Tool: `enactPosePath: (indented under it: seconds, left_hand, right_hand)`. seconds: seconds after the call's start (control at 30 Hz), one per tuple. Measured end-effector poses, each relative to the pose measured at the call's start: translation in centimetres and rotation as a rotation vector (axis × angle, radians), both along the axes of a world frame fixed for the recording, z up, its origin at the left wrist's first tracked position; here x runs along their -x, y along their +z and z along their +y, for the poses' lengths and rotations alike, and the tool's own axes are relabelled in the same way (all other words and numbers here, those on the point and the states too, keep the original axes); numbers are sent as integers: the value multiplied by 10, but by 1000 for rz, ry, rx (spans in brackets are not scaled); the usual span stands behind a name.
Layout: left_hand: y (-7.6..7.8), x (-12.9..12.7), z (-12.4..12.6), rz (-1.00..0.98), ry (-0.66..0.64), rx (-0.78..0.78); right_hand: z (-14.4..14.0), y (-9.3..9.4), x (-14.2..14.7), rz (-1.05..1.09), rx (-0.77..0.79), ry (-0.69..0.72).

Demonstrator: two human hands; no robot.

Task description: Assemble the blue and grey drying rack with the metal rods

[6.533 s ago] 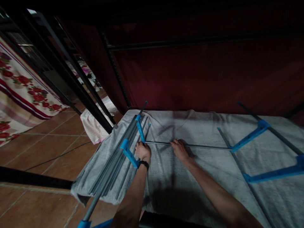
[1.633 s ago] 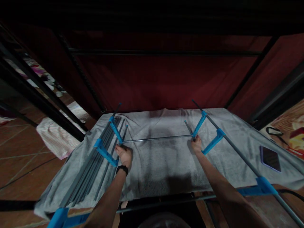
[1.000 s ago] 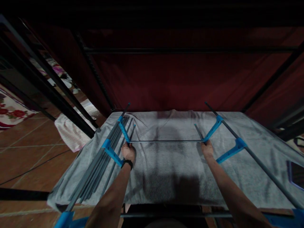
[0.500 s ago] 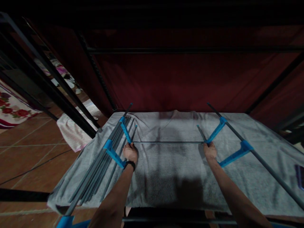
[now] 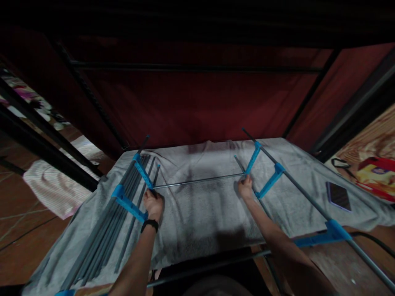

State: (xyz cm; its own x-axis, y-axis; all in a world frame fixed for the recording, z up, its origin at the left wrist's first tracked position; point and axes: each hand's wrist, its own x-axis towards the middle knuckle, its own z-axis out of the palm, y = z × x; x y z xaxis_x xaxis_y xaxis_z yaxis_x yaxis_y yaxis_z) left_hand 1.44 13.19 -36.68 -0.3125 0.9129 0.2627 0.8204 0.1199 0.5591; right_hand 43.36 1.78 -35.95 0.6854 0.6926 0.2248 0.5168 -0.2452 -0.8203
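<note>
Before me is a rack frame of grey metal tubes joined by blue plastic brackets. A thin crossbar (image 5: pixel 199 180) spans between its two sides, its right end a little higher in the picture. My left hand (image 5: pixel 153 204), with a black band at the wrist, is closed around the joint at the crossbar's left end, below a blue bracket (image 5: pixel 144 174). At the other end my right hand (image 5: pixel 245 188) grips the joint under another blue bracket (image 5: pixel 253 158). Fingers partly hide both joints. The right side tube (image 5: pixel 304 195) runs toward me through further brackets.
Several loose grey tubes (image 5: pixel 112 224) lie on the grey blanket (image 5: pixel 200 213) at left. A phone (image 5: pixel 338 196) rests on the blanket at right, near a red and yellow package (image 5: pixel 378 174). Dark posts and a dark red panel (image 5: pixel 197 107) stand behind.
My view has shifted right, bringing the whole phone and the package into sight. The right side of the frame has swung inward and the crossbar now slants. Both hands keep their grip.
</note>
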Motion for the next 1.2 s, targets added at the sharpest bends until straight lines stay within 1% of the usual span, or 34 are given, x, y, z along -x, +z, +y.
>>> enactPosePath:
  seconds: [0.07, 0.13, 0.17, 0.2, 0.23, 0.27, 0.3, 0.4, 0.43, 0.5, 0.6, 0.63, 0.7, 0.77, 0.83, 0.93, 0.97, 1.03, 1.07, 1.1, 1.13, 1.2]
  left_hand:
    - [-1, -5, -17, 0, -7, -25]
    - [-3, -11, -41, -8, -37, -59]
    - [-4, -15, -54, -16, -67, -76]
    - [-6, -18, -68, -25, -105, -93]
    - [-7, -21, -82, -38, -150, -103]
    - [-8, -24, -96, -51, -203, -97]
    - [-8, -25, -110, -68, -244, -73]
    - [-7, -23, -146, -132, -297, 27]
    - [-5, -20, -158, -158, -308, 42]
    - [2, -10, -180, -201, -323, 23]
    - [16, 8, -216, -225, -274, -48]
    - [19, 14, -229, -231, -245, -57]
    - [23, 24, -256, -268, -197, -44]
    - [23, 34, -284, -319, -159, -5]
    - [19, 43, -309, -355, -102, 33]
    - [11, 58, -334, -383, 47, 40]
    - [9, 62, -338, -383, 111, 19]
    - [5, 70, -338, -365, 244, -52]
    - [4, 74, -334, -352, 292, -84]
    - [3, 76, -329, -344, 312, -100]
    - [2, 78, -322, -346, 295, -87]
    - [2, 80, -309, -363, 195, 20]
  right_hand:
    - [-18, -8, 30, 10, -24, 63]
    - [-44, -20, 67, 35, -60, 233]
    - [-60, -27, 85, 45, -61, 286]
    - [-76, -34, 104, 62, -61, 358]
    - [-93, -40, 120, 93, -66, 486]
    - [-109, -44, 135, 103, -67, 576]
    - [-125, -47, 147, 90, -64, 635]
    - [-164, -46, 169, -2, -56, 752]
    - [-173, -42, 172, -57, -53, 805]
    - [-185, -32, 177, -188, -44, 937]
    - [-190, -18, 180, -396, -39, 1062]
    - [-189, -14, 181, -437, -12, 1089]
    - [-184, -7, 184, -455, 94, 1156]
    - [-180, -1, 188, -424, 210, 1237]
    - [-177, 3, 193, -414, 287, 1288]
    - [-175, 7, 202, -431, 359, 1308]
    - [-175, 9, 204, -436, 377, 1312]
    - [-174, 11, 209, -442, 406, 1327]
    - [-173, 13, 211, -448, 421, 1331]
    - [-173, 14, 213, -456, 436, 1334]
    - [-173, 15, 215, -466, 450, 1337]
    - [-173, 16, 218, -489, 470, 1341]
